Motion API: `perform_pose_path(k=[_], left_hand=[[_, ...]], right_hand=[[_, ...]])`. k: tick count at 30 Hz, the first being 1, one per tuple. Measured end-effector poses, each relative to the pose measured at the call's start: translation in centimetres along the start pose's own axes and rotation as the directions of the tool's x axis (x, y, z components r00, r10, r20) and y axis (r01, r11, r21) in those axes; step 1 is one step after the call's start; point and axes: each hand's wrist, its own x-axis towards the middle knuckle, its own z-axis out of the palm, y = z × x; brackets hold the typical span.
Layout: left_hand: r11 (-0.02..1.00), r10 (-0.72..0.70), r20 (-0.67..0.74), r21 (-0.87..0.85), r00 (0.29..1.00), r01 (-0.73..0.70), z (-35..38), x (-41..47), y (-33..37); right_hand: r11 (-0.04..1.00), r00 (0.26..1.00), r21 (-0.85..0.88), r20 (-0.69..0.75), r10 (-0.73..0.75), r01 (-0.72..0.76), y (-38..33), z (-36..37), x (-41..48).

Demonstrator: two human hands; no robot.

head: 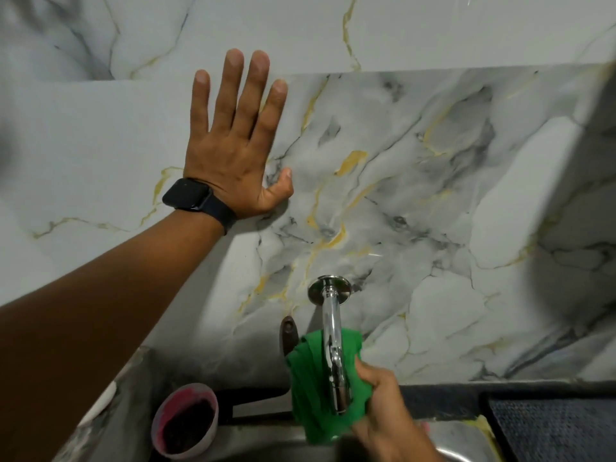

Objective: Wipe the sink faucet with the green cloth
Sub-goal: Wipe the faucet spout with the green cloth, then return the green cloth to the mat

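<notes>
A chrome faucet (334, 348) juts out of the marble wall from a round flange and runs down toward the sink. The green cloth (311, 395) is bunched under and around the faucet's lower half. My right hand (383, 411) grips the cloth from the right, pressing it against the spout near its tip. My left hand (233, 141) lies flat on the marble wall up and to the left, fingers spread, holding nothing. A black watch sits on that wrist.
A small pink-rimmed bowl (185, 420) with dark contents stands at the sink's left edge. A brown handle (288, 335) sticks up left of the faucet. The steel sink (446, 451) lies below, and a dark mat (553, 425) lies at lower right.
</notes>
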Motion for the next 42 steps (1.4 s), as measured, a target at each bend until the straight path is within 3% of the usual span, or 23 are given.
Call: perform_pose_path(k=[4, 6, 9, 11, 12, 13, 15, 17, 19, 22, 24, 27, 29, 30, 31, 32, 34, 35, 36, 37, 39, 40, 42], left_hand=[[1.000, -0.003, -0.020, 0.010, 1.000, 0.004, 0.5, 0.0, -0.2], [1.000, -0.002, -0.019, 0.016, 1.000, 0.002, 0.5, 0.1, -0.2], [1.000, -0.002, -0.016, 0.019, 1.000, 0.003, 0.6, 0.0, -0.1], [1.000, -0.007, -0.011, 0.024, 1.000, 0.007, 0.6, 0.0, -0.2], [1.000, -0.009, -0.013, 0.025, 1.000, 0.009, 0.7, 0.0, -0.3], [1.000, -0.010, -0.013, 0.020, 1.000, 0.010, 0.8, -0.1, -0.3], [1.000, -0.015, -0.001, 0.014, 1.000, 0.015, 0.7, -0.2, -0.3], [1.000, -0.016, 0.018, 0.022, 1.000, 0.015, 0.7, -0.1, -0.3], [0.999, -0.015, 0.023, 0.034, 1.000, 0.015, 0.5, -0.1, -0.3], [0.999, -0.004, 0.022, 0.033, 1.000, 0.003, 0.6, -0.4, -0.5], [1.000, 0.001, 0.046, 0.018, 0.999, -0.001, 0.2, -0.3, -0.3], [0.999, -0.005, 0.150, -0.043, 0.989, 0.011, -1.4, 0.1, 0.3], [0.991, -0.050, 0.230, -0.109, 0.972, 0.076, -2.8, 0.2, 0.5], [0.977, -0.101, 0.277, -0.151, 0.956, 0.147, -3.8, 0.5, 1.3], [0.951, -0.155, 0.332, -0.205, 0.931, 0.231, -5.0, 0.6, 2.6], [0.915, -0.180, 0.386, -0.273, 0.905, 0.299, -6.5, 0.8, 4.9], [0.804, -0.117, 0.479, -0.468, 0.870, 0.367, -10.1, 0.1, 11.5], [0.700, -0.068, 0.550, -0.568, 0.832, 0.433, -12.1, -0.9, 15.7], [0.568, -0.023, 0.659, -0.610, 0.752, 0.552, -14.0, -2.3, 20.3], [0.419, 0.030, 0.792, -0.564, 0.610, 0.711, -16.3, -3.4, 24.5], [0.073, 0.227, 0.953, -0.225, 0.203, 0.972, -19.7, -5.1, 32.9], [-0.046, 0.362, 0.932, -0.010, 0.026, 0.999, -20.6, -5.9, 36.5], [-0.118, 0.584, 0.794, 0.292, -0.172, 0.949, -21.9, -6.9, 43.2]], right_hand=[[0.981, 0.980, -0.069, -0.095, 0.176, -0.183, -1.4, 0.8, 3.3], [0.987, 0.982, -0.026, -0.108, 0.156, -0.160, -2.3, 1.3, 4.0], [0.997, 0.983, -0.072, -0.184, 0.024, -0.038, -2.9, 2.3, 3.8], [0.943, 0.925, -0.281, -0.280, -0.258, 0.179, -1.8, 3.3, 2.9], [0.804, 0.821, -0.512, -0.290, -0.492, 0.302, -0.8, 3.8, 2.4], [0.565, 0.684, -0.749, -0.211, -0.698, 0.346, 0.2, 4.1, 1.7], [-0.018, 0.497, -0.976, 0.127, -0.859, 0.218, 1.2, 4.9, 0.1], [-0.361, 0.521, -0.931, 0.338, -0.784, 0.061, 1.6, 5.0, -0.9], [-0.548, 0.570, -0.836, 0.452, -0.686, 0.002, 2.0, 4.5, -2.1], [-0.755, 0.514, -0.655, 0.659, -0.550, 0.033, 2.3, 2.5, -4.3], [-0.802, 0.505, -0.588, 0.726, -0.466, 0.105, 2.5, 0.8, -6.3], [-0.838, 0.592, -0.534, 0.712, -0.377, 0.108, 3.6, -2.3, -9.3], [-0.728, 0.671, -0.683, 0.563, -0.482, 0.050, 5.1, -4.9, -11.0], [-0.483, 0.684, -0.874, 0.381, -0.622, 0.048, 5.3, -5.9, -12.0], [-0.131, 0.749, -0.987, 0.157, -0.643, 0.094, 4.9, -6.9, -12.8], [0.191, 0.740, -0.970, -0.019, -0.672, 0.148, 3.8, -8.1, -14.1], [0.570, 0.667, -0.774, -0.273, -0.693, 0.275, 0.8, -11.1, -16.5], [0.711, 0.681, -0.636, -0.379, -0.626, 0.299, -1.0, -12.8, -17.6], [0.822, 0.720, -0.486, -0.451, -0.527, 0.297, -1.9, -14.8, -18.6], [0.899, 0.767, -0.332, -0.483, -0.422, 0.286, -3.0, -17.0, -19.9], [0.972, 0.843, -0.027, -0.493, -0.215, 0.232, -5.1, -20.6, -22.3], [0.971, 0.871, 0.083, -0.464, -0.161, 0.224, -5.8, -22.1, -23.3], [0.965, 0.889, 0.126, -0.431, -0.153, 0.228, -7.3, -25.8, -25.1]])
